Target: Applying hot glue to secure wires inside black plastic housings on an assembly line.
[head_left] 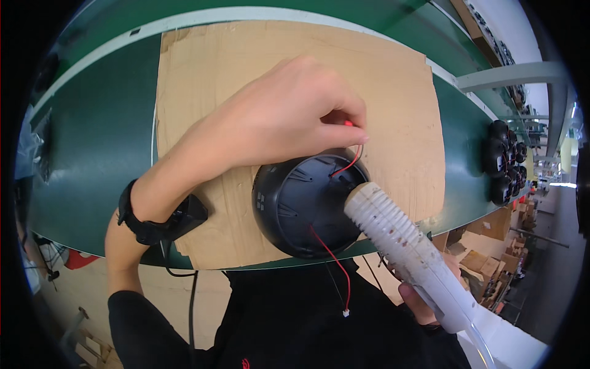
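A round black plastic housing [295, 212] lies on the cardboard sheet [393, 74], its hollow inside facing me. My left hand [301, 111] reaches over its far side, thumb and fingers pinched on a thin red wire [351, 163] that runs down into the housing. A red bit shows between the fingertips. My right hand [424, 301], partly hidden, grips a white glue gun [405, 240] with a ribbed, brown-stained barrel. Its front end is over the housing's right side; the tip is not visible. Another red wire [335, 258] hangs over the near rim, ending in a white connector [345, 313].
Left of the housing, beside my wrist, lies a black object [192, 215] with a cable [194, 301] dropping off the table edge. Several black round parts [507, 163] stand at the far right. Clear plastic bags [34, 144] lie at left. A metal frame post [510, 75] rises at right.
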